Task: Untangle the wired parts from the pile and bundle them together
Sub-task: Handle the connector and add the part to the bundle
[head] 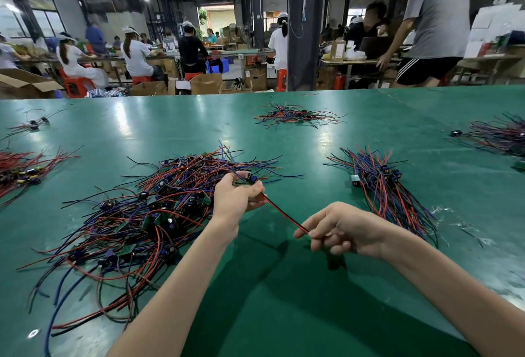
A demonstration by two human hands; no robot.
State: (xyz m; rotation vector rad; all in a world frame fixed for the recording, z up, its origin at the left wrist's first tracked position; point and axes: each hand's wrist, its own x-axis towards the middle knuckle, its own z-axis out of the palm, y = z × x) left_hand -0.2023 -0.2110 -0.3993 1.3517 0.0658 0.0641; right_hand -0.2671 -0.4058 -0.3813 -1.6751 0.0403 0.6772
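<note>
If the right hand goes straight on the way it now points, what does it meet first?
Probably the left hand, which grips the other end of the red-black wire pair that the right hand pinches; depth is unclear.

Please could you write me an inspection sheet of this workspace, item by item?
Surface: green table, glossy.
Job's things: tangled pile at left; aligned bundle at right.
Clutter: more wire heaps further out, such as the far heap.
Grippers: left hand grips the wired part at its component end; right hand pinches its wire end.
Cables: red-black wire pair stretched straight between the hands.
Surroundings: pillar, seated workers, cardboard boxes.
</note>
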